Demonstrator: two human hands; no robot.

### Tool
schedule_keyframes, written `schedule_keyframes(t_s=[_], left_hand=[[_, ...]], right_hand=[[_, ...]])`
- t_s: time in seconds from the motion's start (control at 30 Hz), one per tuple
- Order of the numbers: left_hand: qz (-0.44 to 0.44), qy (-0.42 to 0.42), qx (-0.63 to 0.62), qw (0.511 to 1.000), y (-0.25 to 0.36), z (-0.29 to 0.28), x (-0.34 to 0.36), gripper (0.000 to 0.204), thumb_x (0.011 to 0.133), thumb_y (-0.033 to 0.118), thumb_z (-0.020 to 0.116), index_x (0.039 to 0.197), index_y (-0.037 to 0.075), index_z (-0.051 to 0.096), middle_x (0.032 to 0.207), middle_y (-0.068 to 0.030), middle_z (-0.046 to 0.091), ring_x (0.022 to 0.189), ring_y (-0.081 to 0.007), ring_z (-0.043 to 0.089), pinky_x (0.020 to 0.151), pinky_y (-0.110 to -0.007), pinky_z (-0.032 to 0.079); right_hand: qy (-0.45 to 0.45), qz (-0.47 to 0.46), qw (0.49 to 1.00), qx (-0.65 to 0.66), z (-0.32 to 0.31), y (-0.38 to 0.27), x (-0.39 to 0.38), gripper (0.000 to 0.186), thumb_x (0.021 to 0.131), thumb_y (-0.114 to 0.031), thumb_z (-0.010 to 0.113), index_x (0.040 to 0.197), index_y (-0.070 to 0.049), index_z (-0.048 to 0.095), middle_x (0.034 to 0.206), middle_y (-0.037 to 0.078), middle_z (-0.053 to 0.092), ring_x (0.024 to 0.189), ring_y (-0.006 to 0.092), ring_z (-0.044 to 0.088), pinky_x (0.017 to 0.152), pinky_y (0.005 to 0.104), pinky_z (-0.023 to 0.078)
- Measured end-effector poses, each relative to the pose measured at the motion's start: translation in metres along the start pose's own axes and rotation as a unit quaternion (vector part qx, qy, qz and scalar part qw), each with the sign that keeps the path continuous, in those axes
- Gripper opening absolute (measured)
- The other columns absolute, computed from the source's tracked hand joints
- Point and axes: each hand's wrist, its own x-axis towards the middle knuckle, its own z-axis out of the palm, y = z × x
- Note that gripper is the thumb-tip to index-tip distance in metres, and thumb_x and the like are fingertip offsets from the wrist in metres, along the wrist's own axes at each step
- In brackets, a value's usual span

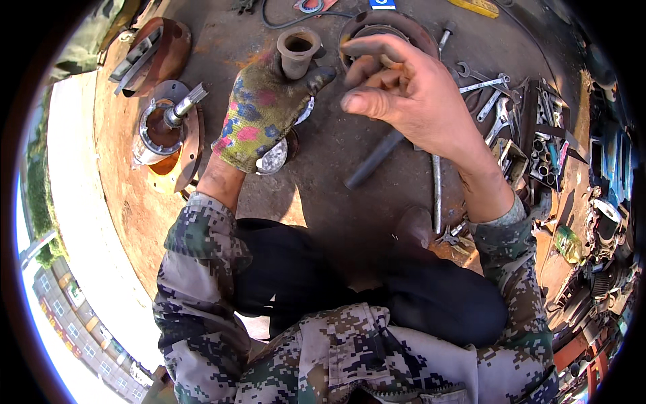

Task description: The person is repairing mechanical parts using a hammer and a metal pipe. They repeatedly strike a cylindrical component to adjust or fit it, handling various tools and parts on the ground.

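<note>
Tube (296,64) sits clasped in left hand (264,108), right hand (410,91) half-curled.

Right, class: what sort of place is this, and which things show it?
Probably an open-air mechanical repair workshop. Long silver metal wrenches and small cylindrical metal sockets lie on the right, and the person's left hand, gloved in yellow-green floral fabric, holds a short brownish flanged metal tube.

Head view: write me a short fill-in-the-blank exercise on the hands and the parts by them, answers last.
1. The left hand, in a floral-print ____, holds a hollow flanged metal part.
2. In the picture, the ungloved right hand is to that part's ____.
3. The splined shaft is to its ____.

Missing words: glove; right; left.
</note>
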Motion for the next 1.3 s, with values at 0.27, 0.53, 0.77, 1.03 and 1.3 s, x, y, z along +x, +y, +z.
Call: schedule_keyframes(t_s=[0.27, 0.53, 0.77, 1.03, 1.3], left_hand=[[-0.091, 0.11, -0.282, 0.949, -0.044, -0.056, -0.003, 0.029, 0.103, 0.027, 0.07, 0.118, 0.002, 0.069, 0.107, -0.0084, 0.077, 0.088, -0.0125, 0.065, 0.08, -0.031, 0.054], [-0.109, 0.122, -0.328, 0.931, -0.065, -0.067, -0.002, 0.035, 0.103, 0.03, 0.07, 0.121, 0.001, 0.066, 0.111, -0.0107, 0.076, 0.096, -0.0159, 0.069, 0.085, -0.032, 0.055], [-0.096, 0.116, -0.327, 0.933, -0.093, -0.078, -0.016, 0.034, 0.104, 0.033, 0.068, 0.12, 0.002, 0.066, 0.112, -0.009, 0.076, 0.087, -0.0111, 0.064, 0.078, -0.029, 0.054], [-0.081, 0.063, -0.302, 0.948, -0.096, -0.067, -0.01, 0.028, 0.101, 0.031, 0.072, 0.113, 0.005, 0.069, 0.09, 0.0009, 0.067, 0.075, -0.0088, 0.058, 0.067, -0.029, 0.048], [-0.088, 0.031, -0.275, 0.957, -0.09, -0.071, -0.025, 0.025, 0.101, 0.029, 0.073, 0.113, 0.008, 0.066, 0.092, 0.0032, 0.065, 0.079, -0.0071, 0.056, 0.068, -0.027, 0.047]], right_hand=[[0.003, 0.311, 0.828, -0.466, -0.037, 0.187, -0.233, 0.057, 0.083, -0.023, 0.086, 0.119, 0.002, 0.049, 0.124, 0.029, 0.055, 0.107, 0.049, 0.064, 0.088, 0.0513, 0.056], [0.13, 0.5, 0.856, -0.001, -0.053, 0.181, -0.262, 0.023, 0.093, -0.014, 0.07, 0.108, -0.005, 0.055, 0.081, 0.009, 0.06, 0.063, 0.03, 0.064, 0.056, 0.0396, 0.054], [0.055, 0.441, 0.896, -0.026, -0.053, 0.086, -0.221, 0.021, 0.104, -0.016, 0.065, 0.118, -0.002, 0.059, 0.071, -0.004, 0.051, 0.052, 0.0053, 0.047, 0.045, 0.0241, 0.039], [-0.082, -0.023, 0.958, -0.275, -0.027, -0.096, -0.025, 0.062, 0.102, -0.019, 0.069, 0.156, -0.002, 0.044, 0.086, 0.011, 0.063, 0.073, 0.0111, 0.051, 0.069, 0.0265, 0.045], [-0.065, -0.205, 0.929, -0.303, 0.039, -0.199, 0.054, 0.057, 0.105, -0.017, 0.065, 0.159, -0.014, 0.046, 0.081, -0.001, 0.058, 0.065, 0.004, 0.044, 0.059, 0.022, 0.04]])
